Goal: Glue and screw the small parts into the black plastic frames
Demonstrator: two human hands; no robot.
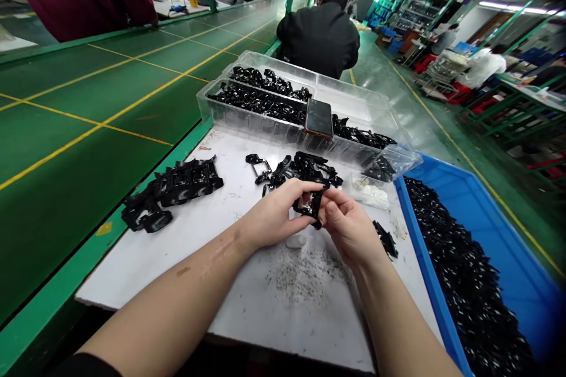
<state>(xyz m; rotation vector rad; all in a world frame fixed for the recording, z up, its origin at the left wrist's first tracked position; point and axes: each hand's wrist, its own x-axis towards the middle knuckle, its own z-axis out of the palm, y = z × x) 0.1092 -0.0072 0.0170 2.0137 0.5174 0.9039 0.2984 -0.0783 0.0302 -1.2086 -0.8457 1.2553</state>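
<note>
Over the middle of the white board, my left hand grips a small black plastic frame between thumb and fingers. Its opening shows between them. My right hand pinches the same part at its right edge, fingers closed. Just behind my hands lies a loose pile of similar black parts. To the left, more black parts stand lined up in a row. A few others rest right of my right wrist. Under the held frame sits a small whitish object, its kind unclear.
A clear divided plastic tray of black parts stands at the back, with a phone resting on it. At right is a blue bin full of black parts. A green conveyor runs left. A person in black sits ahead.
</note>
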